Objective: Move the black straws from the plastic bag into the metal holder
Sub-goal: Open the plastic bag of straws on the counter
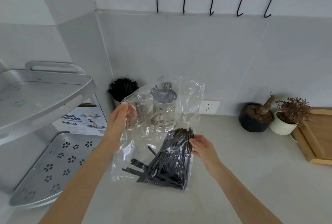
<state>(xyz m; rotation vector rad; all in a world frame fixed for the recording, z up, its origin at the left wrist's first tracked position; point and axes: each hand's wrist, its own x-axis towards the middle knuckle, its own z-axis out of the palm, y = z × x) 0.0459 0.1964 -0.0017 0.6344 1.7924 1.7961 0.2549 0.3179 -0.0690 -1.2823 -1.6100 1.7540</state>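
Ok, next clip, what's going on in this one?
A person is emptying a clear plastic bag of black straws at a kitchen counter. The left hand holds the bag's upper edge up, while the right hand grips the bundle of straws near its top end. Most straws are still in the bag. A metal holder stands behind the bag, with only a few straws in it. Another cup of black straws sits in the corner.

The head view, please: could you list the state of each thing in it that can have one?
plastic bag: open, mouth held up
black straws: bundled inside the bag
left hand: grips the bag's mouth
right hand: grips the straw bundle's top
metal holder: upright behind the bag, few straws in it
corner holder: full of straws
wall socket: nothing plugged in
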